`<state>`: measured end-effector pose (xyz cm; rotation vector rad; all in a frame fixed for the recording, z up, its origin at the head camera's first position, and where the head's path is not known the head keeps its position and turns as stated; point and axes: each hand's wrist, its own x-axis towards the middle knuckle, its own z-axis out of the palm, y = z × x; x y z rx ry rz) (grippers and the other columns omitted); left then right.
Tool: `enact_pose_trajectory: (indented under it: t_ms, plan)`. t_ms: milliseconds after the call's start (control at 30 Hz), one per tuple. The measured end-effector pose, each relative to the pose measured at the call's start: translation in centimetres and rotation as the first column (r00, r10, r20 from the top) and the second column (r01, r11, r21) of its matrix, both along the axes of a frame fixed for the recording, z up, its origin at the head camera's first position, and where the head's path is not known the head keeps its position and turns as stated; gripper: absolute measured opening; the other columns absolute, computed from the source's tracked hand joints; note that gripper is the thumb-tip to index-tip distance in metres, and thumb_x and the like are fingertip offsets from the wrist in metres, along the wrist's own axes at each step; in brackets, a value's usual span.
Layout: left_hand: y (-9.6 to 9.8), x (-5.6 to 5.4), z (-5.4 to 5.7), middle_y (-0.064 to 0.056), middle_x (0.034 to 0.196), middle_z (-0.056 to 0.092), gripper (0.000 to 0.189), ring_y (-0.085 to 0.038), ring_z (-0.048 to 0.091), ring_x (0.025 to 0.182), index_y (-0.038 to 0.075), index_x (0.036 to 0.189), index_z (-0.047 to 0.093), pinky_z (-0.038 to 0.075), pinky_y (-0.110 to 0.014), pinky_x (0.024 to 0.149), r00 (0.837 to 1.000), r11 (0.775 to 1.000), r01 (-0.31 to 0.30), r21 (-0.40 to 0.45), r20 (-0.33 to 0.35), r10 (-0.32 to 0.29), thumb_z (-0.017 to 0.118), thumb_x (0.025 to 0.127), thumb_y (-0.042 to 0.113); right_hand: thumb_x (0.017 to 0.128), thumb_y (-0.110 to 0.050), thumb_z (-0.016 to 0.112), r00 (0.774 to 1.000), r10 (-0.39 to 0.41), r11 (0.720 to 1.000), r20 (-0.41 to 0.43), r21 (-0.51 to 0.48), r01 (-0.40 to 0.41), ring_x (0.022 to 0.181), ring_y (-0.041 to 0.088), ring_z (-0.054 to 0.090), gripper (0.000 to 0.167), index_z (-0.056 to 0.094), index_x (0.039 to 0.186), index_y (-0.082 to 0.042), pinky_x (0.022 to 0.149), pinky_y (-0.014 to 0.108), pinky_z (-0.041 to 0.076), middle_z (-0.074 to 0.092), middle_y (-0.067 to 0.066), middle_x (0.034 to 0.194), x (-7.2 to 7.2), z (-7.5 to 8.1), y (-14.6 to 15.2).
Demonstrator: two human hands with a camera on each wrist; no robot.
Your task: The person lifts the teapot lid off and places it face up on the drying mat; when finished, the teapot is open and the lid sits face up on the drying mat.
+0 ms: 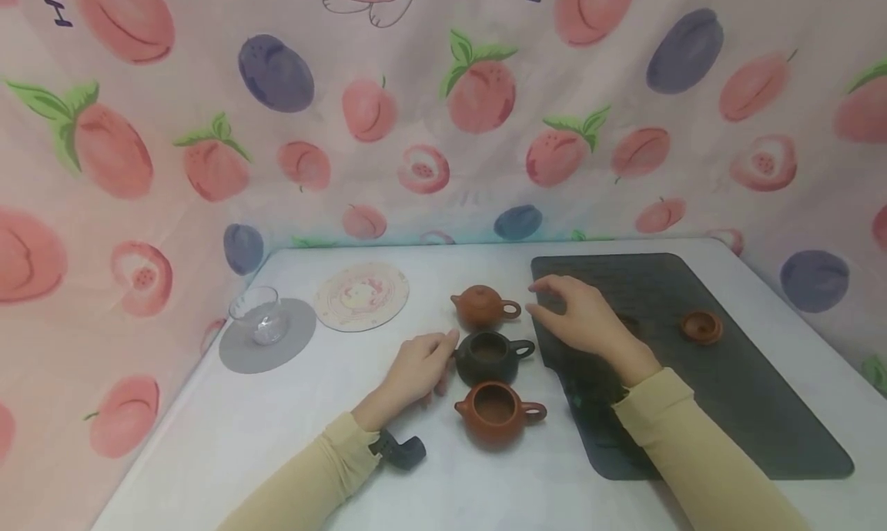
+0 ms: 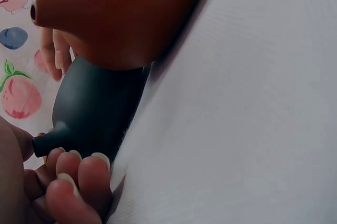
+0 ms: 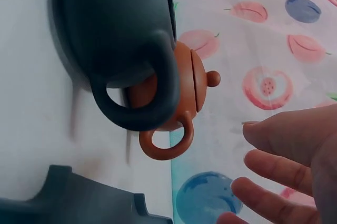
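Observation:
Three small teapots stand in a column on the white table. The farthest, an orange-brown teapot (image 1: 480, 308), wears its lid. A dark teapot (image 1: 487, 369) and the nearest reddish-brown teapot (image 1: 493, 423) are lidless. All spouts point left, handles right. My left hand (image 1: 419, 365) is at the dark teapot's spout (image 2: 50, 142), with its tip between my thumb side and curled fingertips (image 2: 95, 174). Above the dark tray's left edge, my right hand (image 1: 578, 312) hovers beside the far teapot's handle (image 3: 166, 148), fingers apart and holding nothing.
A dark tray (image 1: 728, 408) covers the right side; an upturned brown lid (image 1: 701, 327) lies on it, and another brown piece is partly hidden behind my right forearm. At left, a clear glass cup (image 1: 269, 327) stands on a grey round mat (image 1: 239, 355), near a patterned disc (image 1: 363, 296).

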<state>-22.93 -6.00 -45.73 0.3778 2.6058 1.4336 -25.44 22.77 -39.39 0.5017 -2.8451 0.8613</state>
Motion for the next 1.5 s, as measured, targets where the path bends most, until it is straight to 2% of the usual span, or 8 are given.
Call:
enact_pose_trajectory:
  t_ms: [267,433,533,700,900,1200,1333,1500]
  plan:
    - [0.3,-0.1,0.0,-0.005,0.052,0.059,0.06,-0.017,0.049,0.033,0.009,0.081,0.06,0.044,-0.032,0.034,1.0,1.0,0.017,0.009,0.018,-0.017,0.038,0.107,0.058,0.098,-0.028,0.072,0.999,0.033,0.999,-0.022,0.013,-0.033,0.123,0.035,0.059,0.039,0.065,0.131,-0.008,0.1,0.058,0.046,0.065,0.014,0.131,-0.4,-0.7,-0.4]
    - [0.2,-0.4,0.4,-0.006,0.055,0.061,0.059,-0.02,0.054,0.037,0.009,0.084,0.062,0.048,-0.035,0.037,1.0,1.0,-0.005,0.003,0.021,0.005,0.039,0.108,0.057,0.098,-0.028,0.072,0.997,0.067,0.998,-0.036,0.004,-0.067,0.113,0.035,0.062,0.039,0.066,0.13,-0.007,0.094,0.055,0.05,0.066,0.013,0.127,-0.7,-0.5,-1.1]
    - [0.1,-0.8,0.5,-0.006,0.058,0.061,0.055,-0.022,0.055,0.038,0.01,0.087,0.062,0.049,-0.037,0.037,1.0,1.0,-0.023,0.001,0.02,0.023,0.039,0.108,0.055,0.098,-0.031,0.073,0.997,0.077,0.997,-0.03,-0.003,-0.077,0.112,0.035,0.062,0.04,0.066,0.13,-0.008,0.092,0.055,0.05,0.066,0.013,0.126,-0.7,-0.2,-1.7]
    - [0.3,-1.6,0.7,-0.008,0.056,0.061,0.054,-0.022,0.057,0.036,0.01,0.084,0.06,0.048,-0.036,0.039,0.999,0.999,-0.026,-0.023,0.019,0.026,0.039,0.109,0.054,0.099,-0.032,0.071,0.996,0.09,0.996,-0.004,-0.012,-0.09,0.119,0.036,0.059,0.042,0.065,0.132,-0.008,0.094,0.054,0.051,0.065,0.013,0.129,-0.7,0.0,-2.6]
    - [0.8,-2.5,0.8,-0.01,0.06,0.061,0.06,-0.022,0.06,0.038,0.008,0.086,0.059,0.051,-0.037,0.04,0.998,0.999,-0.032,-0.021,0.057,0.033,0.038,0.107,0.06,0.1,-0.029,0.07,0.991,0.129,0.991,0.015,-0.02,-0.129,0.121,0.033,0.059,0.038,0.065,0.131,-0.008,0.098,0.054,0.05,0.066,0.012,0.13,-1.2,-0.3,-3.8]
    - [1.1,-3.9,0.7,-0.013,0.062,0.064,0.064,-0.025,0.063,0.042,0.006,0.086,0.059,0.053,-0.038,0.041,0.995,0.998,-0.053,0.021,0.081,0.051,0.034,0.107,0.061,0.1,-0.024,0.07,0.982,0.185,0.983,-0.045,-0.012,-0.185,0.115,0.03,0.063,0.033,0.068,0.127,-0.007,0.092,0.046,0.055,0.068,0.009,0.122,-1.9,0.1,-5.6]
    - [1.1,-4.6,0.5,-0.014,0.061,0.064,0.065,-0.027,0.064,0.042,0.006,0.087,0.059,0.054,-0.039,0.042,0.994,0.997,-0.07,0.043,0.085,0.066,0.034,0.106,0.063,0.1,-0.027,0.071,0.982,0.179,0.984,-0.055,0.012,-0.178,0.12,0.031,0.061,0.039,0.065,0.133,-0.006,0.095,0.046,0.054,0.066,0.012,0.128,-2.2,0.1,-6.2]
    - [1.4,-5.6,0.0,-0.013,0.067,0.064,0.063,-0.027,0.064,0.044,0.004,0.09,0.06,0.055,-0.042,0.044,0.99,0.99,-0.103,0.096,0.107,0.093,0.037,0.107,0.061,0.104,-0.027,0.064,0.983,0.178,0.984,-0.032,0.02,-0.178,0.132,0.033,0.054,0.052,0.051,0.15,-0.009,0.103,0.052,0.047,0.057,0.013,0.146,-2.8,-0.3,-6.2]
